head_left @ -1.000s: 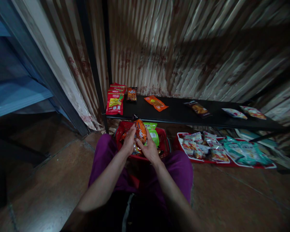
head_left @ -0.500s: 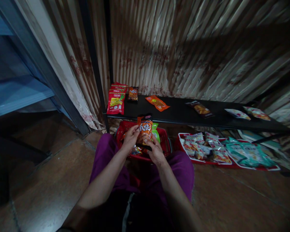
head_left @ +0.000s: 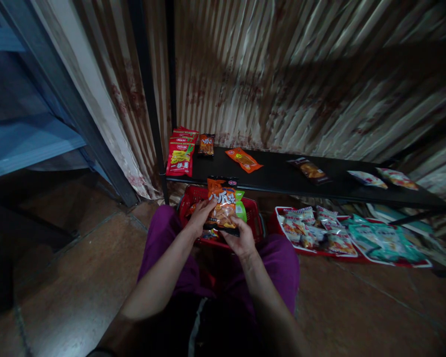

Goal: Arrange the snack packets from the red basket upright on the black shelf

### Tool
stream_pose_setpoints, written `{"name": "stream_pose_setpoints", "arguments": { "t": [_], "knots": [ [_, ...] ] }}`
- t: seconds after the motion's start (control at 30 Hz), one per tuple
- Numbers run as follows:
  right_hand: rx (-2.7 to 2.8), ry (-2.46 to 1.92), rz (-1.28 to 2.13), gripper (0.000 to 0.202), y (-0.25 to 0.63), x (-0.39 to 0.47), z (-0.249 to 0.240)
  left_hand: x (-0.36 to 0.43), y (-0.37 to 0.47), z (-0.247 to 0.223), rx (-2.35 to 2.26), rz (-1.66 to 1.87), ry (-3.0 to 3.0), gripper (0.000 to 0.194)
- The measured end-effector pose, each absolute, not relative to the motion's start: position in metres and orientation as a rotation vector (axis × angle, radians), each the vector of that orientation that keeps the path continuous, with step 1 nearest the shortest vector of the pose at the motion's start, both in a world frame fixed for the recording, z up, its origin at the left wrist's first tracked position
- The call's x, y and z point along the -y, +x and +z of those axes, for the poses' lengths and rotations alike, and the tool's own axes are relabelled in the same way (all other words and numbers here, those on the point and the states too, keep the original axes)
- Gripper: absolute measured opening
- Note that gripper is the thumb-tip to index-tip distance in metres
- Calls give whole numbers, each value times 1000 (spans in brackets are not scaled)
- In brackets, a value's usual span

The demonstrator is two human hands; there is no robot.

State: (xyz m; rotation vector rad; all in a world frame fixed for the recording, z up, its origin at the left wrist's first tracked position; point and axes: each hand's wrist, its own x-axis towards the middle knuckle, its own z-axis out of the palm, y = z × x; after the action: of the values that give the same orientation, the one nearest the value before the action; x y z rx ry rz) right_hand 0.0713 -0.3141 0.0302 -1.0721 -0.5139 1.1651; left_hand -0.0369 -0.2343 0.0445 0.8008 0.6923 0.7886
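Observation:
Between my hands is an orange and black snack bag point(head_left: 225, 206), held face up over a red basket point(head_left: 251, 210). My left hand point(head_left: 201, 215) grips the bag's left side, with fingers lying on its front. My right hand point(head_left: 241, 237) holds the lower right corner, thumb on the front and fingers partly hidden beneath. A green packet point(head_left: 241, 206) shows behind the bag in the basket; other packets there are mostly covered. On the black shelf point(head_left: 219, 171) just beyond stand red snack bags point(head_left: 181, 157) and a smaller orange and black bag point(head_left: 206, 145).
Farther along the shelf lie an orange packet point(head_left: 244, 160), a dark brown packet point(head_left: 309, 170) and two pale packets point(head_left: 367, 179). Red baskets on the right hold white-red packets point(head_left: 301, 225) and teal packets point(head_left: 388, 238). A metal frame point(head_left: 107, 148) stands at left.
The snack bag has turned to show more of its front. My left hand has slid further over it and my right hand has shifted to its lower corner.

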Motion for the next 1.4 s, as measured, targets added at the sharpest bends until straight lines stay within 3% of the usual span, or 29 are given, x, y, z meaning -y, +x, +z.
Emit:
{"name": "stream_pose_setpoints", "arguments": {
  "t": [0.23,0.57,1.4],
  "knots": [
    [552,-1142,1106,20,80,312,28,238,-37,44,-617,823,774,41],
    [448,-1168,907,44,97,295,49,239,-37,38,-597,835,875,42],
    [241,-1136,896,32,113,257,68,245,-40,33,-496,746,904,50]
  ]
}}
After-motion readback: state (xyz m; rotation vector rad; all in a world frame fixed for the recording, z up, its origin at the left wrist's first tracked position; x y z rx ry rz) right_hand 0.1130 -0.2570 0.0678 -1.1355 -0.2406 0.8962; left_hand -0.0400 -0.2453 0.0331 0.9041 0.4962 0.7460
